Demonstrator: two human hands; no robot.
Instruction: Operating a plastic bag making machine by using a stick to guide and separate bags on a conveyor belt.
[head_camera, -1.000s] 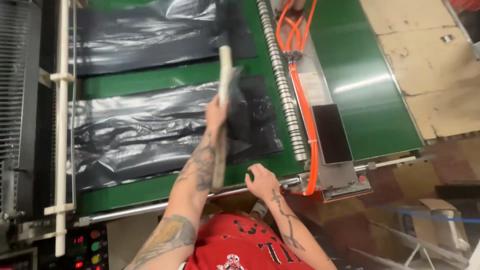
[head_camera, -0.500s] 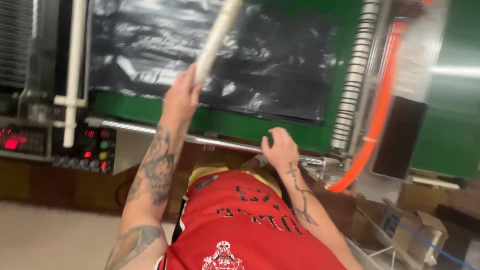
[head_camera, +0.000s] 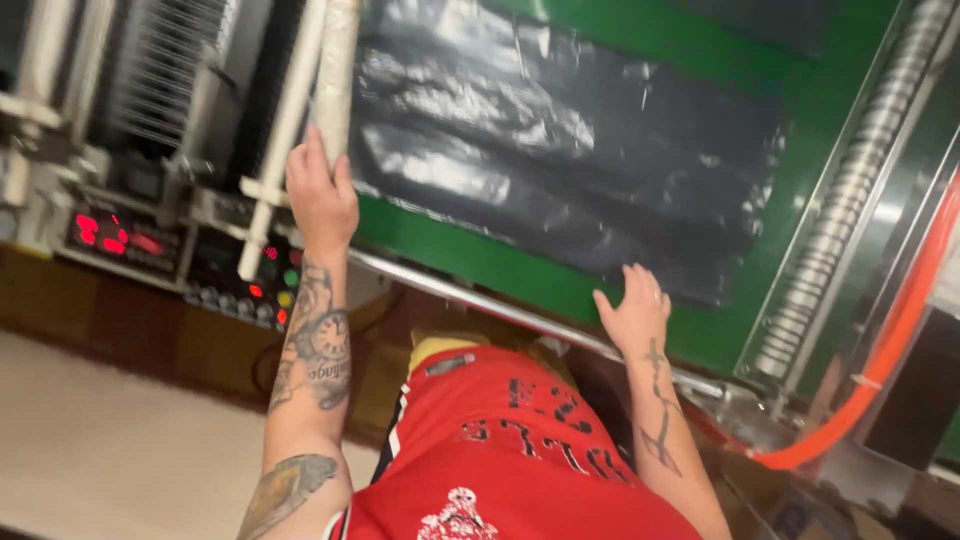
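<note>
Left hand: the left hand is raised at the near left edge of the machine, its grip closed around the lower end of a long pale cream cardboard-like tube.
Tube: it runs up and away from the hand, out of the top of the view, just beside a white metal rail; whether the two touch cannot be told.
Right hand: the right hand lies flat with fingers spread, grip open, holding nothing; its fingertips rest at the near edge of the stack of glossy black plastic bags.
Bags: the crumpled, shiny stack lies flat on the green conveyor surface, filling most of it between the two hands.
Front edge: a silver metal bar runs along the near side of the surface, just below the right hand.
Right side: a ribbed silver coil roller slants along the belt's right edge, with an orange hose curving beside it.
Left side: a dark control panel with red lit displays and small coloured buttons sits below the left hand.
Person: a red printed jersey fills the bottom of the view.
</note>
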